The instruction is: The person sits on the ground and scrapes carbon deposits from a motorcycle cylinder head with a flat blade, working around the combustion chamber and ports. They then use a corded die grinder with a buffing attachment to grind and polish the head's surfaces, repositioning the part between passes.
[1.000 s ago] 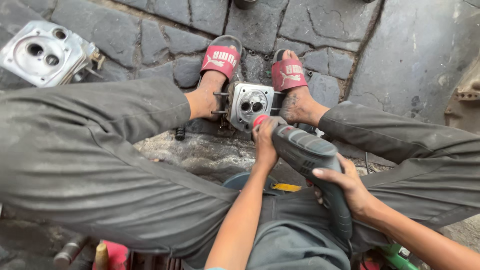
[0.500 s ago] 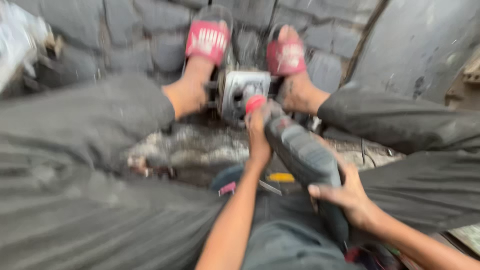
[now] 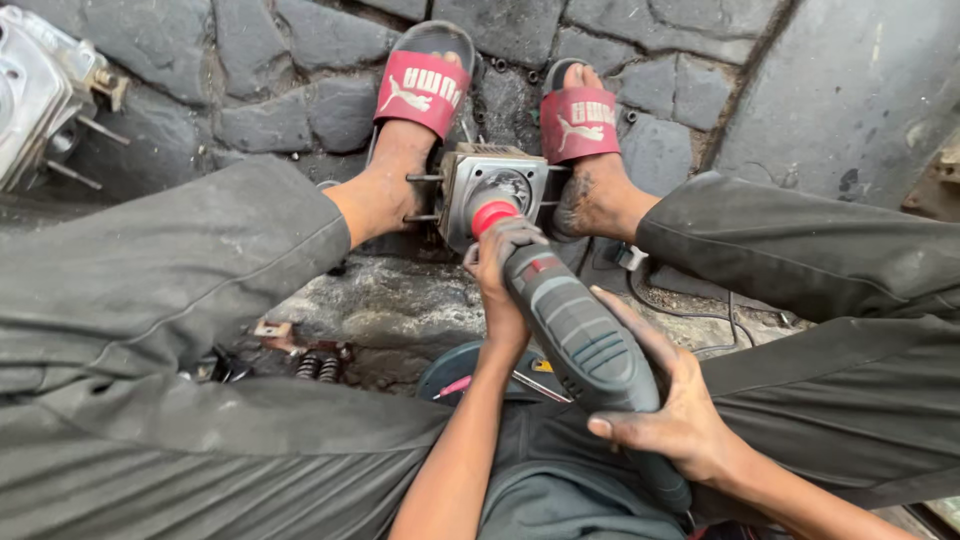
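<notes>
Head view: left hand (image 3: 497, 262) has its fingers wrapped tight round the front neck of the dark grey power drill with red collar (image 3: 575, 335). Right hand (image 3: 672, 405) fingers curled over the drill's rear body. Drill nose is pressed into the square finned metal engine cylinder (image 3: 492, 190), clamped between two feet in red slide sandals (image 3: 424, 88) on the grey stone paving (image 3: 250, 60). Silver engine casing (image 3: 35, 95) lies top left.
</notes>
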